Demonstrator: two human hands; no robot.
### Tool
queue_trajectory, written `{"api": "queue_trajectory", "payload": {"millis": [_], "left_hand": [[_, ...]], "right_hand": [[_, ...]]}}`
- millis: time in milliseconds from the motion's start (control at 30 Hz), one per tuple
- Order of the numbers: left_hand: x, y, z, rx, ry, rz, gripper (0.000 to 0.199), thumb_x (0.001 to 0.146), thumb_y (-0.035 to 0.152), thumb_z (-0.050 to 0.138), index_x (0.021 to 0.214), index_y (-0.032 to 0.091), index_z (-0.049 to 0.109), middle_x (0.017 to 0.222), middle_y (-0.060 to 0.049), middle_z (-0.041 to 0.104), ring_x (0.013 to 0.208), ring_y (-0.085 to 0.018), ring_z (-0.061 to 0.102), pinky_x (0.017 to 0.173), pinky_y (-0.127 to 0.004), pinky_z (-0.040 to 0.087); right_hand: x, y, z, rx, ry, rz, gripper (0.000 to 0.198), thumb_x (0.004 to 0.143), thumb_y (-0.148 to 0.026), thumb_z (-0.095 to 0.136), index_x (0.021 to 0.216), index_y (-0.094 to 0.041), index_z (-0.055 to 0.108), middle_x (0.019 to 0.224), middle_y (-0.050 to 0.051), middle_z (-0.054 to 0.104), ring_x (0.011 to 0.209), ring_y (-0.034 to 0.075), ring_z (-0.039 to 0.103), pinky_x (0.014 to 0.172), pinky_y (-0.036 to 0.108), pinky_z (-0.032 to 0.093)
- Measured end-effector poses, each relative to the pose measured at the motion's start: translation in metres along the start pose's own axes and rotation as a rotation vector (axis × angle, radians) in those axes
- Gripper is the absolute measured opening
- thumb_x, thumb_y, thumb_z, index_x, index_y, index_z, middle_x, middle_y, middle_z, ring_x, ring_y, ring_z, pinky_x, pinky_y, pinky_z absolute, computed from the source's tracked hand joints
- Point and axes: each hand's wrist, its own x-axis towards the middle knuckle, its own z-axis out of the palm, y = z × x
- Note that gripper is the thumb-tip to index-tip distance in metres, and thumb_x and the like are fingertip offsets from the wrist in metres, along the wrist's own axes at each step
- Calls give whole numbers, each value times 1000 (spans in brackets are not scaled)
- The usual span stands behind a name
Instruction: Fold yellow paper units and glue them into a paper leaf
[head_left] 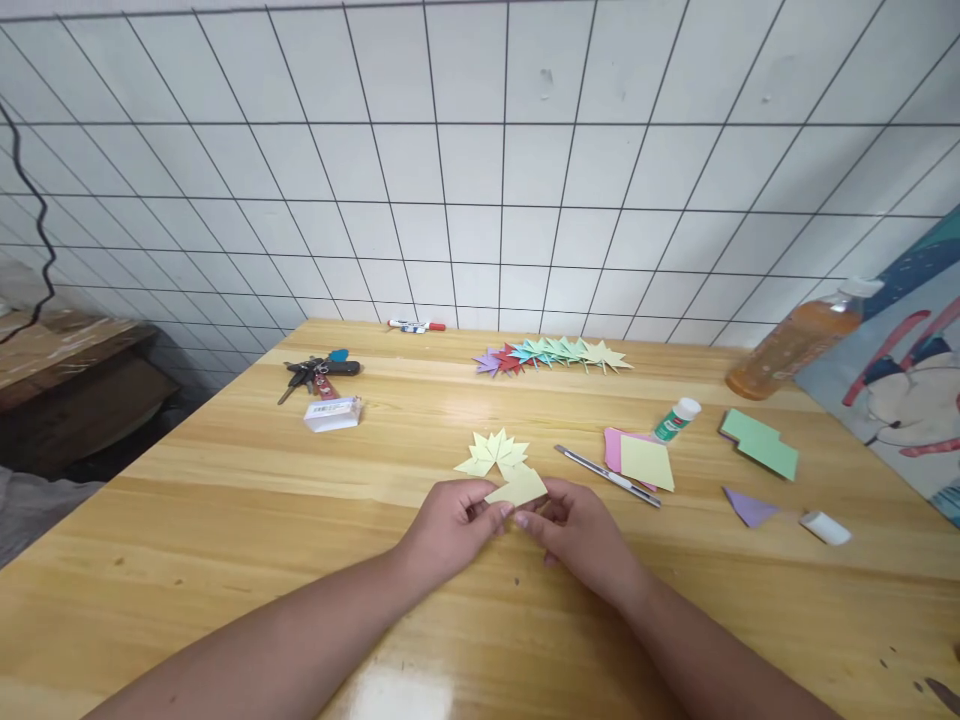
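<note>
Left fingers (495,516) and right fingers (530,524) pinching yellow paper (520,488), spiky yellow fan (495,447) just beyond

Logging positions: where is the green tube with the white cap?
In the head view, the green tube is on the right of the table, just beyond the yellow paper square, left of the green paper.

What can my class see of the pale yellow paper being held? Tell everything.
The pale yellow paper looks matte and folded, with straight edges and angular corners. The left hand and right hand hold it over the wooden table. Beyond its far side is a matching pointed fan; whether they join is unclear.
</note>
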Motion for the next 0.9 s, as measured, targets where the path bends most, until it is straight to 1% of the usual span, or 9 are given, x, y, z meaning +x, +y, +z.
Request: {"api": "queue_trajectory", "payload": {"millis": [67, 233, 400, 500, 600, 667, 800, 833, 900], "left_hand": [[0, 1, 0, 1, -8, 22, 27, 80, 36, 51, 69, 13, 62, 58, 0, 54, 54, -11, 47, 50, -19, 35], [-2, 0, 0, 73, -9, 72, 31, 80, 38, 52, 64, 13, 60, 55, 1, 50, 52, -10, 43, 50, -19, 33], [0, 1, 0, 126, -2, 105, 31, 81, 37, 50, 64, 13, 60, 56, 0, 53, 52, -10, 44, 49, -19, 32], [1, 4, 0, 140, 10, 114, 30, 81, 36, 49, 64, 14, 60, 55, 1, 52, 51, -10, 43, 49, -19, 32], [2, 4, -2, 141, 17, 92, 29, 81, 35, 50, 63, 14, 59, 53, 2, 51, 49, -9, 43, 47, -19, 30], [3, 2, -5, 146, 29, 80, 28, 80, 34, 50, 63, 14, 59, 52, 2, 51, 48, -9, 42, 47, -19, 30], [5, -3, -11, 149, 96, 45, 28, 79, 34, 50, 63, 13, 58, 51, 3, 49, 49, -10, 42, 47, -19, 30], [6, -4, -12, 142, 102, 40, 28, 79, 34, 50, 63, 13, 58, 52, 3, 49, 49, -10, 42, 48, -19, 30], [6, -5, -11, 119, 88, 39, 27, 80, 35, 49, 67, 13, 59, 53, 2, 49, 49, -10, 42, 48, -19, 30]], "right_hand": [[-1, 0, 2, -4, 1, 1, 21, 70, -35, 64, 81, -17, 64, 66, 0, 57, 52, 10, 44, 39, 19, 42], [1, 3, 2, 8, 25, -5, 22, 68, -36, 66, 80, -18, 65, 59, -3, 55, 48, 9, 44, 39, 18, 37], [3, 4, 0, -51, 38, -36, 21, 70, -36, 64, 79, -17, 65, 62, -2, 58, 50, 10, 46, 42, 18, 36], [4, 6, -1, -85, 108, -58, 18, 70, -35, 63, 71, -17, 62, 55, -4, 51, 47, 8, 41, 42, 18, 33], [7, 7, -7, -83, 159, -69, 20, 69, -35, 65, 64, -17, 58, 51, -6, 44, 46, 8, 37, 43, 19, 32], [10, 7, -14, -59, 193, -64, 22, 69, -37, 65, 67, -17, 59, 54, -5, 46, 48, 8, 39, 43, 19, 34], [14, 8, -28, -10, 330, -75, 27, 72, -43, 62, 72, -16, 59, 60, -2, 48, 50, 10, 41, 42, 20, 39], [14, 7, -29, -7, 333, -79, 27, 72, -43, 62, 72, -17, 58, 60, -3, 48, 50, 9, 40, 42, 20, 39], [12, 6, -26, 5, 270, -73, 26, 74, -42, 60, 80, -17, 58, 64, -2, 50, 48, 9, 40, 41, 20, 40]]}}
